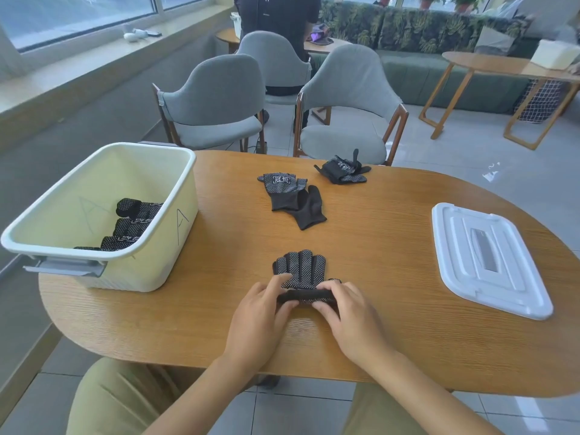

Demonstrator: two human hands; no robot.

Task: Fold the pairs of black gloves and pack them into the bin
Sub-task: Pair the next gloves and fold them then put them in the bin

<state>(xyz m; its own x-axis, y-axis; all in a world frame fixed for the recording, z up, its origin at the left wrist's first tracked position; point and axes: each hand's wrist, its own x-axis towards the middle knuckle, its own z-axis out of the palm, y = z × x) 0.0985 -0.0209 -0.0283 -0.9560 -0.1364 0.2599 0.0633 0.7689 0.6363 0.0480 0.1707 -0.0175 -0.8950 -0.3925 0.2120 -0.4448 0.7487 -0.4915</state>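
Cream bin (175,196) on the left of the table (392,277) has folded gloves (138,221) inside. Near the front edge, left hand (260,312) and right hand (348,309) both pinch the rolled cuff of a dotted pair (303,268). Two more pairs (295,199) lie behind it, white lid (486,259) off right.

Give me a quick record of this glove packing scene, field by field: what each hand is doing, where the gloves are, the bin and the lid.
left hand: left hand grips the rolled cuff end of the gloves being folded
right hand: right hand grips the same roll from the other side
gloves being folded: dotted side up, fingers pointing away, cuff rolled
waiting gloves: loose pair mid-table; another pair near the far edge
bin: pale yellow bin on the table's left, holding folded gloves
lid: white lid lying flat on the table's right
table: wooden table
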